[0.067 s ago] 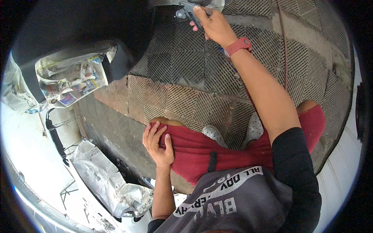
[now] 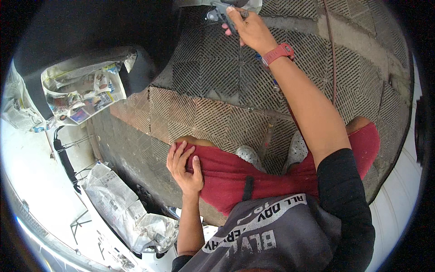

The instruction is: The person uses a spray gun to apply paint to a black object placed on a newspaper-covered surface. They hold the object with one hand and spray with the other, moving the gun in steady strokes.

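Observation:
At the top of the head view my right hand [image 2: 253,29] is wrapped round a grey spray gun [image 2: 220,10]. The gun points left, toward a large black car panel [image 2: 104,31] that looks like a bumper. A dark red hose hangs partly hidden behind my right forearm. My left hand [image 2: 185,170] lies on my knee with its fingers stretched out over red shorts [image 2: 272,188], holding nothing. Masking newspaper [image 2: 86,95] covers an opening in the black panel.
Ribbed, grimy plastic floor tiles [image 2: 213,72] lie under me. A thin reddish hose [image 2: 331,54] crosses the floor on the right. To the left stands a white car body [image 2: 27,158], with more newspaper [image 2: 108,195] draped along its lower part.

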A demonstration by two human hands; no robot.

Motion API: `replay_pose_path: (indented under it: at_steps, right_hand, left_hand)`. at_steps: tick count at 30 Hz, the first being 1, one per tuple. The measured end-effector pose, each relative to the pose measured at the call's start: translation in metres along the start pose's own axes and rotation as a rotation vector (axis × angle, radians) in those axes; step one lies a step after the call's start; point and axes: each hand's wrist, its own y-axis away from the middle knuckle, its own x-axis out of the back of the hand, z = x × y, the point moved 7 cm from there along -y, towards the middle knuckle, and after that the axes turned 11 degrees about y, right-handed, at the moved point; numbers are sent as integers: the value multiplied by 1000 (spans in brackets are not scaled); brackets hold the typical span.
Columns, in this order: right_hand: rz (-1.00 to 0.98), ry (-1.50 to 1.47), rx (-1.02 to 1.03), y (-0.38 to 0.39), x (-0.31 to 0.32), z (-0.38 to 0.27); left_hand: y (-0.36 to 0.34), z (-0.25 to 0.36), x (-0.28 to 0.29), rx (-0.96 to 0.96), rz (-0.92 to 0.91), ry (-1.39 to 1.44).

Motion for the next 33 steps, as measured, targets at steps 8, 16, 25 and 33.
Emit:
replay_pose_path:
  at_steps: [8, 16, 25, 33]
  right_hand:
    - [91, -160, -11, 10, -27, 41]
    - [-334, -150, -56, 38, -31, 12]
    - [-109, 57, 153, -69, 115, -51]
    - [-236, 25, 73, -137, 126, -71]
  left_hand:
    - [-6, 2, -7, -22, 12, 25]
    - [-28, 50, -19, -87, -45, -72]
    - [-59, 181, 41, -127, -164, -73]
    - [-69, 219, 47, -205, -164, -201]
